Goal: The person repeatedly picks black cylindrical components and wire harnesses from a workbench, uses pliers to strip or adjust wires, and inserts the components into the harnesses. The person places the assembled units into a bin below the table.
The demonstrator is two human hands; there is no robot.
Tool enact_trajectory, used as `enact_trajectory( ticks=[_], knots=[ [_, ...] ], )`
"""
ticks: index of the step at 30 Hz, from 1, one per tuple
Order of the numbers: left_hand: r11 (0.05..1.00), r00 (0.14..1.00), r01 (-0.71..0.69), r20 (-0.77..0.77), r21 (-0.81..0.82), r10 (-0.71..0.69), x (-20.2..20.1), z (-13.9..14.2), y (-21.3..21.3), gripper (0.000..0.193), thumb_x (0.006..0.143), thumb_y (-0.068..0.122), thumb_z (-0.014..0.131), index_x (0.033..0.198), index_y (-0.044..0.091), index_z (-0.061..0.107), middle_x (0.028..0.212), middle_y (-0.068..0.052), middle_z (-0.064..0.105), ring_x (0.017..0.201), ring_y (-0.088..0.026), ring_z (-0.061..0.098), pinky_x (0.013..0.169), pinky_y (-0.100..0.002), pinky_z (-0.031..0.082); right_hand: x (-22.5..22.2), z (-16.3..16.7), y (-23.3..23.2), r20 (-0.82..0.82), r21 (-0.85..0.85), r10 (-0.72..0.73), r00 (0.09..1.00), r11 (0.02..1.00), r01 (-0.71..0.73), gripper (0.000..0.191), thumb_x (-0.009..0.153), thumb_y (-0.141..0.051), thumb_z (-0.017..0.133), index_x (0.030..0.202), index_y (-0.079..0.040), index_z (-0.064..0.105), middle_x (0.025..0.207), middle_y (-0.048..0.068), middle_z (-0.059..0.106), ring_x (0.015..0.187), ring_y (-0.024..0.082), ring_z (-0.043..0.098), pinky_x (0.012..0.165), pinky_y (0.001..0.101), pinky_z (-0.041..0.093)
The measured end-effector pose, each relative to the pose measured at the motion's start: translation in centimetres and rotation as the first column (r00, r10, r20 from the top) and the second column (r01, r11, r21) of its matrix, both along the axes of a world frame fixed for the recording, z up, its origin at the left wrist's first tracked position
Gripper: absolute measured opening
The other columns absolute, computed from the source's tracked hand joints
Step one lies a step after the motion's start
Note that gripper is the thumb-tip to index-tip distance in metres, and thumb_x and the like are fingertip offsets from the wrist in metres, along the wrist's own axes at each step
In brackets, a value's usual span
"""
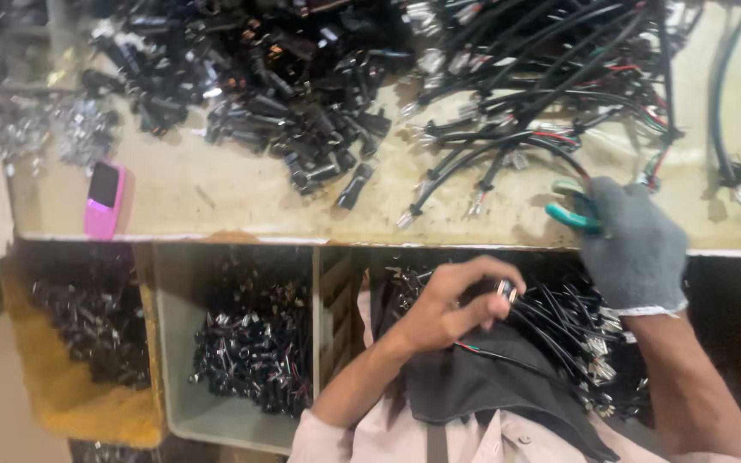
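My left hand (pixel 452 302) is bare and pinches a small black connector with a metal tip (pixel 504 291); a thin black cable with red and green wires (pixel 490 353) trails from it across my lap. My right hand (pixel 632 240) wears a grey glove and grips a tool with teal handles (pixel 573 212) at the bench's front edge. A bundle of black cables with metal terminals (pixel 581 330) lies in my lap under both hands.
The bench (pixel 216 193) carries a heap of black connectors (pixel 276 77), a spread of black wire harnesses (pixel 542 77), and a pink phone (pixel 105 199) at the left. Below the front edge sit a grey bin (pixel 177 343) of wired parts and a yellow bin (pixel 79 403).
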State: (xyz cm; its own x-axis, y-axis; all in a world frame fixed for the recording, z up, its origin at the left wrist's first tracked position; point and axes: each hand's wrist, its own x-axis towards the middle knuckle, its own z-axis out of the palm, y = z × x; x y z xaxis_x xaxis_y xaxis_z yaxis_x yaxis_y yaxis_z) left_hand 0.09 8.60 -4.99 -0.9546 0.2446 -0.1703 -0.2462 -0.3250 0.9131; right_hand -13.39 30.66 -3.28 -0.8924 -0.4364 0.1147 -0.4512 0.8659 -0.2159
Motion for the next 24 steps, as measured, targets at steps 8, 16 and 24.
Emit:
enact_trajectory(
  ticks=[8, 16, 24],
  knots=[
    [0.950, 0.944, -0.062, -0.326, -0.306, -0.044, -0.4, 1.1, 0.1, 0.027, 0.104, 0.030, 0.066, 0.103, 0.004, 0.063, 0.087, -0.003, 0.063, 0.083, -0.011, 0.060, 0.077, -0.026, 0.048, -2.5, -1.3, 1.7, 0.172, 0.053, 0.032, 0.984, 0.998, -0.041, 0.031, 0.092, -0.031, 0.081, 0.106, -0.010, 0.063, 0.080, 0.015, 0.069, 0.068, 0.036, 0.070, 0.059, 0.0468, 0.054],
    [0.994, 0.997, -0.073, 0.030, 0.077, 0.071, -0.2, 0.3, 1.3, 0.037, 0.105, 0.036, 0.060, 0.120, 0.003, 0.057, 0.095, 0.002, 0.058, 0.086, -0.008, 0.050, 0.081, -0.025, 0.043, -1.1, 1.1, 1.7, 0.718, -0.646, 0.197, 0.668, 0.546, 0.533, 0.014, 0.086, -0.004, 0.069, 0.098, -0.006, 0.062, 0.085, 0.001, 0.064, 0.076, 0.006, 0.064, 0.065, 0.0254, 0.053],
    [0.961, 1.000, -0.016, -0.028, -0.276, 0.009, -0.4, 0.3, 0.0, 0.041, 0.107, 0.034, 0.058, 0.138, 0.007, 0.064, 0.084, 0.002, 0.061, 0.070, -0.006, 0.051, 0.067, -0.023, 0.043, 4.3, 1.1, -0.6, 0.258, -0.589, 0.543, 0.799, 0.744, -0.315, 0.037, 0.051, -0.022, 0.083, 0.085, -0.013, 0.070, 0.079, 0.009, 0.071, 0.072, 0.032, 0.069, 0.061, 0.0407, 0.053]
  ],
)
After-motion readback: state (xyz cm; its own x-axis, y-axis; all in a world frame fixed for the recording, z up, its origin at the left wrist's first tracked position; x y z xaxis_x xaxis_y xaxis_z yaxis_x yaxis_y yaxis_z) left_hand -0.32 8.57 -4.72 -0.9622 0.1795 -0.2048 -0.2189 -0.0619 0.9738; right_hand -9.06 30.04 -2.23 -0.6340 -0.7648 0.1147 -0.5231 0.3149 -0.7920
